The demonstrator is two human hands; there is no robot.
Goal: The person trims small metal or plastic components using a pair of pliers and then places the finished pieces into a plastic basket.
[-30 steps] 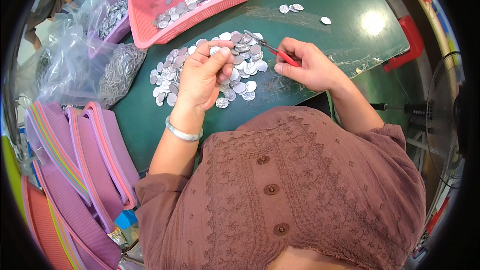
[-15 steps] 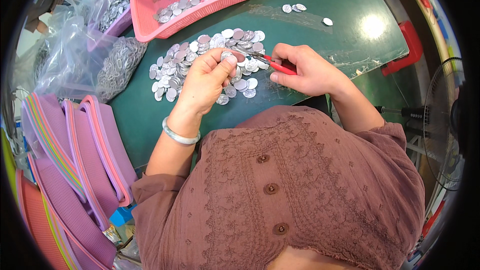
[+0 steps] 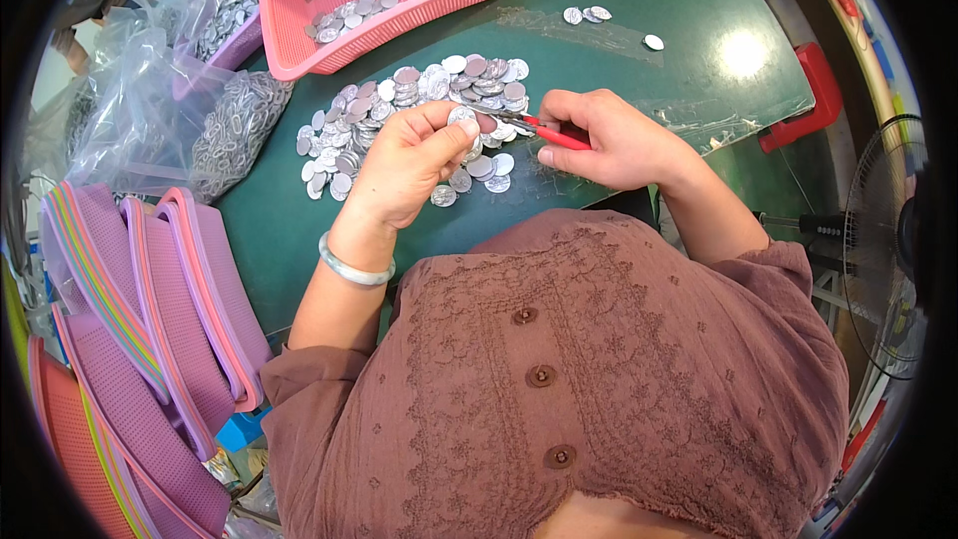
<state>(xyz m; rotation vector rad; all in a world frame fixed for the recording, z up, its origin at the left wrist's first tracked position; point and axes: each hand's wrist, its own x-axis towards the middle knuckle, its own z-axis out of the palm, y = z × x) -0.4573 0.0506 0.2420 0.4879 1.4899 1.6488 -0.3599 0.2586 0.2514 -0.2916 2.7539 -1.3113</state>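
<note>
Between its thumb and fingers, my left hand (image 3: 419, 155) pinches an oval silver metal disc (image 3: 461, 116); a pale bangle circles that wrist. My right hand (image 3: 624, 145) is wrapped round red-handled pliers (image 3: 565, 137). Their metal jaws point left and reach the fingertips of my left hand, beside the disc. Whether the jaws grip the disc's edge I cannot tell. Beneath both hands spreads a pile of similar silver discs (image 3: 349, 130), some with a relief pattern and some plain, on the green table (image 3: 689, 50).
Behind the pile stands a pink basket (image 3: 299, 50) with several discs inside. To the left are a purple basket (image 3: 251, 40) of metal pieces and a clear plastic bag (image 3: 140, 130) of metal links (image 3: 239, 130). Purple baskets (image 3: 200, 309) are stacked near my left arm. A fan (image 3: 883, 250) stands at right.
My left hand has shifted slightly, and the disc in it has turned so more of its face shows. The pliers' jaws have moved a little left, closer to the left fingertips.
</note>
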